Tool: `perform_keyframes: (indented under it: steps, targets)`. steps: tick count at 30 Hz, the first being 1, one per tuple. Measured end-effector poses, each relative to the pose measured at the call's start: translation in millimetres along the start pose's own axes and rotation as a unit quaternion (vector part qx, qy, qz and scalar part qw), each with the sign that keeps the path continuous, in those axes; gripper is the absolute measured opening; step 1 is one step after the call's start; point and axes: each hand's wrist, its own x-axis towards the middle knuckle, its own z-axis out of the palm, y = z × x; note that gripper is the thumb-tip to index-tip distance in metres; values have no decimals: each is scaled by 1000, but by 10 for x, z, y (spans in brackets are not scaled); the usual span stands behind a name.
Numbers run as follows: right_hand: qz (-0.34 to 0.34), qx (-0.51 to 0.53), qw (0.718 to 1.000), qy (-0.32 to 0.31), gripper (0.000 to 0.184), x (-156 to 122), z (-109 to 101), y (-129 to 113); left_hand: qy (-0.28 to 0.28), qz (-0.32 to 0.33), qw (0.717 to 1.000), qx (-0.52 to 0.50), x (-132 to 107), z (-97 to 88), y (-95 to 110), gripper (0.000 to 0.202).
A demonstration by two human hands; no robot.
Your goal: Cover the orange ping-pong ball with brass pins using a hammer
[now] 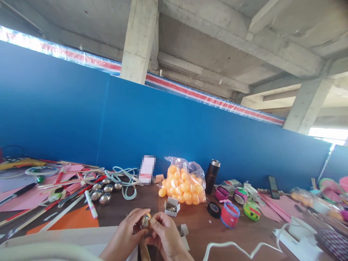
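My left hand [130,232] is closed around a small orange ball [145,220] whose near side is covered with shiny metal tacks. The fingers of my right hand [165,229] are pinched against the right side of this ball; anything between them is too small to make out. Just beyond my hands stands a small open white box [172,207] of metal tacks. Another small open box [183,232] is partly hidden behind my right hand. To the left lie several silvery studded balls [105,198]. A clear bag of orange balls [185,185] rests behind the tack box.
Paper, sticks and a white marker [91,204] clutter the left side. A black bottle [212,176], a roll of black tape [214,209] and a red-and-blue round piece [230,214] stand at right. A white cable [231,245] crosses the front. A blue partition [174,127] closes the back.
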Motion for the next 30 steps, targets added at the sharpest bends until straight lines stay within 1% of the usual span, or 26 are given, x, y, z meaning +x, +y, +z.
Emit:
perform_keyframes:
  steps: [7,14,18,23,25,27,29,30]
  targets:
    - [1,-6,1000,8,24,-20,13,-3,10,5,1000,9,0,22,-22,46]
    - [-2,-5,1000,16,25,-21,9,25,5,0,1000,16,-36,1,45,44]
    - [-10,-3,1000,10,24,-11,17,39,13,4,1000,0,-19,2,21,43]
    - [-22,-28,999,23,25,27,19,21,22,4,1000,-22,28,1,-4,41]
    - [-30,-89,995,38,26,37,4,4,27,5,999,-27,45,-9,11,41]
    - [-45,-180,981,59,26,25,-13,-21,30,2,999,-35,64,-24,26,39]
    - [-67,-272,957,80,23,-22,-17,-60,33,-2,999,-41,84,-40,31,38]
    - [-82,-320,940,89,20,-58,-9,-86,36,-4,998,-44,94,-47,26,38]
